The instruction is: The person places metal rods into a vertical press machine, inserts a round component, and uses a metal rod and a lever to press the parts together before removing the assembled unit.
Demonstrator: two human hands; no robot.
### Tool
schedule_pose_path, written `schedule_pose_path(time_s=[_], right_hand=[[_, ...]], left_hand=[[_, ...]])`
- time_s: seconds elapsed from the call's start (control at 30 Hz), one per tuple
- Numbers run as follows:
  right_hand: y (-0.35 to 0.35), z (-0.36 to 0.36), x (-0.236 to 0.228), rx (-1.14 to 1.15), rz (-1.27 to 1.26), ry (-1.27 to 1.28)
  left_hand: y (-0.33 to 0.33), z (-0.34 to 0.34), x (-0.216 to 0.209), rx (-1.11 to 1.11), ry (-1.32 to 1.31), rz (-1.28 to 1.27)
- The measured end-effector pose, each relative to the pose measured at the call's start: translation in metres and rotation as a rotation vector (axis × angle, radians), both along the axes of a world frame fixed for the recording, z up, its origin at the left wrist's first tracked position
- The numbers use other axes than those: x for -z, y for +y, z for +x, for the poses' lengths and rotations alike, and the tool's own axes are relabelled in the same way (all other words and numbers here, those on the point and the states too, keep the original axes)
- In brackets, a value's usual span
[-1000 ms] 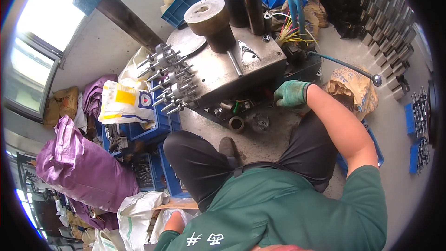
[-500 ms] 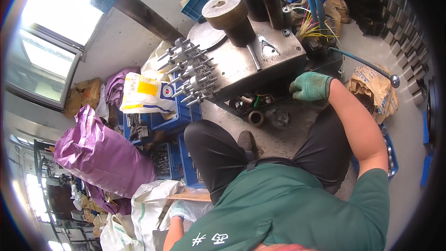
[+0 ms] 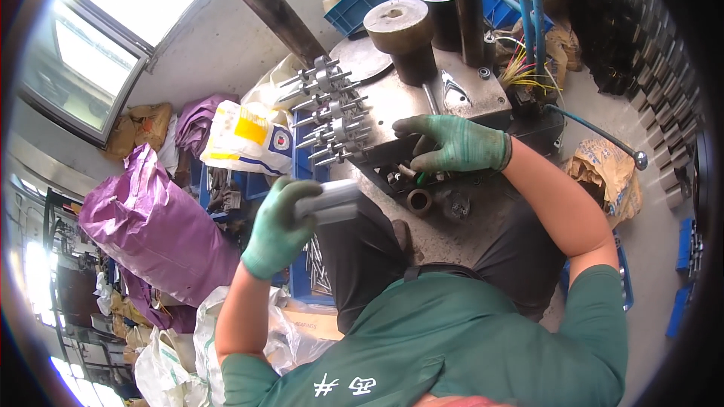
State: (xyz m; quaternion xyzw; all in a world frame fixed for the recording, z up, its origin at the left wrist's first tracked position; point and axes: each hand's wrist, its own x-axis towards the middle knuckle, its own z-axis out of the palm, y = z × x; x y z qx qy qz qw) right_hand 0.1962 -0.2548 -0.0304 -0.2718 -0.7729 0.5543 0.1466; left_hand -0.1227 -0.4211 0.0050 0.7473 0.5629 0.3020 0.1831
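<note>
Head view, one: wide fisheye, upright, looking steeply down over green shirt toward steel machine; left hand and right hand at close range; outer rim apparently blurred.

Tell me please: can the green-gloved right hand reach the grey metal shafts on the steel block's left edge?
Probably yes: the green-gloved right hand looks empty, its fingers point toward the grey metal shafts, and nothing visible stands between.
</note>
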Motion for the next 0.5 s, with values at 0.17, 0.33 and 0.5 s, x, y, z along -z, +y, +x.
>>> schedule_pose_path(time_s=[0.17, 0.33, 0.5], right_hand=[[0.051, 0.023, 0.056, -0.059, -0.271, 0.202], [0.075, 0.051, 0.091, 0.644, -0.493, 0.356], [0.101, 0.083, 0.097, 0.838, -0.429, 0.456]], left_hand=[[0.15, 0.114, 0.049, 0.23, -0.234, 0.001], [0.237, 0.148, 0.092, 0.057, -0.496, 0.123], [0.281, 0.142, 0.144, -0.036, -0.486, 0.309]])
